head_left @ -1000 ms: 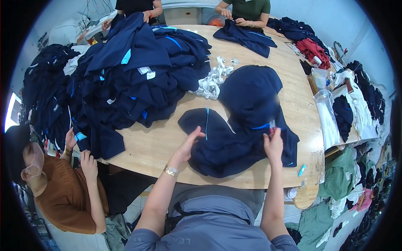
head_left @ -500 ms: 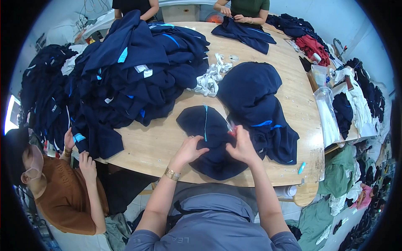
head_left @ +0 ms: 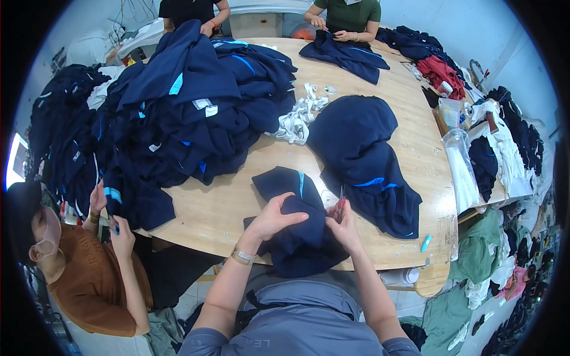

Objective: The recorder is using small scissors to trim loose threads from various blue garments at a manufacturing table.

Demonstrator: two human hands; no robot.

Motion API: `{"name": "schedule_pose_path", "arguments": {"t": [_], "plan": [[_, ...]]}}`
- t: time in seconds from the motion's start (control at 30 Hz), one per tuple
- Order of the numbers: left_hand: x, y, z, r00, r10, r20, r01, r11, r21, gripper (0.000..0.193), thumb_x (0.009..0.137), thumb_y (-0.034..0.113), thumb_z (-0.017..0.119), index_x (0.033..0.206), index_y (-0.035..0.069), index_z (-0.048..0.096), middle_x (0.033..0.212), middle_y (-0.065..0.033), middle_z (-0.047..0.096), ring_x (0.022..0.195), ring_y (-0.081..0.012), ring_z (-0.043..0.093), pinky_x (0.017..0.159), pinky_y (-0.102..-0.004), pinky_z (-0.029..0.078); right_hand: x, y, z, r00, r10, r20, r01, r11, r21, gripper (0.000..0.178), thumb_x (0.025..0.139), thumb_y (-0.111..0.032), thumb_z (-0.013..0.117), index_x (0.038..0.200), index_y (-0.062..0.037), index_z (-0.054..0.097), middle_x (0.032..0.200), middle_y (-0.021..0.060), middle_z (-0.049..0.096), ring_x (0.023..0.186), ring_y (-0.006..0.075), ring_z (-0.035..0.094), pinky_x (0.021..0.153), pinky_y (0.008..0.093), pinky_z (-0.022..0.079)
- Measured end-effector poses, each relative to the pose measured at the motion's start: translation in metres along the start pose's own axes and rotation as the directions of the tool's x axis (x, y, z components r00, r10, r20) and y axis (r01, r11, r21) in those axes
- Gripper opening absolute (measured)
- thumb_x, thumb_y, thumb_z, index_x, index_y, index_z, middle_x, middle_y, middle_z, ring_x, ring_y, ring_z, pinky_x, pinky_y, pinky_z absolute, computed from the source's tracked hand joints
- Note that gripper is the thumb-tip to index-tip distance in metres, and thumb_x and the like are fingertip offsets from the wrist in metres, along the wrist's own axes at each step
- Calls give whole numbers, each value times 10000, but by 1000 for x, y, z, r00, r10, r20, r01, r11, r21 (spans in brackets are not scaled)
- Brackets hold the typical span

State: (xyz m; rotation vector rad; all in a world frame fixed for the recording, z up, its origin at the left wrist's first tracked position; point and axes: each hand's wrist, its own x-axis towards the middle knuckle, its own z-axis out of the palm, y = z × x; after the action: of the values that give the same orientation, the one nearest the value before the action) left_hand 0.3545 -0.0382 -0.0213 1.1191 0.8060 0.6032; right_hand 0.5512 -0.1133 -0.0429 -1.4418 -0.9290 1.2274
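Observation:
A navy fabric garment (head_left: 300,246) with a light blue strip lies bunched at the table's front edge, directly before me. My left hand (head_left: 274,219) is closed on a raised fold of it, the thumb pressed along the cloth. My right hand (head_left: 345,230) touches the garment's right side and also holds small red-handled thread snips (head_left: 341,203), their metal tips pointing away from me. Just beyond, another navy garment (head_left: 356,136) with bright blue trim is spread toward the right.
A tall heap of navy garments (head_left: 184,118) covers the table's left half. White strips (head_left: 297,121) lie mid-table; a turquoise marker-like stick (head_left: 426,243) is at the right edge. A seated person (head_left: 89,273) works at left, two people across. Plastic-wrapped white material (head_left: 460,163) stands right.
My left hand has lifted and folded the navy garment, which now bunches closer to me. The right hand, with the snips, has dropped slightly nearer. The person at left now holds a blue tool.

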Motion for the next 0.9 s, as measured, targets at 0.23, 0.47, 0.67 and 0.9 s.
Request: {"name": "schedule_pose_path", "arguments": {"t": [0.23,0.47,0.67,0.9], "plan": [[-11,19,10,993,101,63,-102,995,14,495,721,114,741,1110,-75,502,937,-43,594,853,-83,543,766,-213,453,-4,-74,25,902,-396,172,416,903,-103,259,785,-42,633,936,-31,424,917,86,572,897,168,554,848,304,414],[-17,14,8,998,44,-37,-49,988,-145,564,717,56,723,1189,-80,445,944,-52,579,832,-94,550,772,-219,462,5,-69,16,894,-440,-85,439,898,-31,265,803,30,601,832,-58,352,720,34,489,642,100,500,607,215,408],[-13,9,5,999,33,-22,-36,989,-143,542,720,44,720,1181,-53,454,971,-50,568,869,-89,538,775,-216,457,-3,-63,15,853,-522,11,521,848,-98,233,809,-38,620,918,-48,414,842,32,553,739,75,496,680,216,398],[-16,23,16,985,173,10,-172,984,-40,325,720,79,732,985,38,550,923,-9,577,848,-78,533,765,-214,437,-10,-75,24,876,-463,135,483,843,-238,196,803,9,593,916,-26,437,877,87,586,725,144,527,670,266,430]]}}
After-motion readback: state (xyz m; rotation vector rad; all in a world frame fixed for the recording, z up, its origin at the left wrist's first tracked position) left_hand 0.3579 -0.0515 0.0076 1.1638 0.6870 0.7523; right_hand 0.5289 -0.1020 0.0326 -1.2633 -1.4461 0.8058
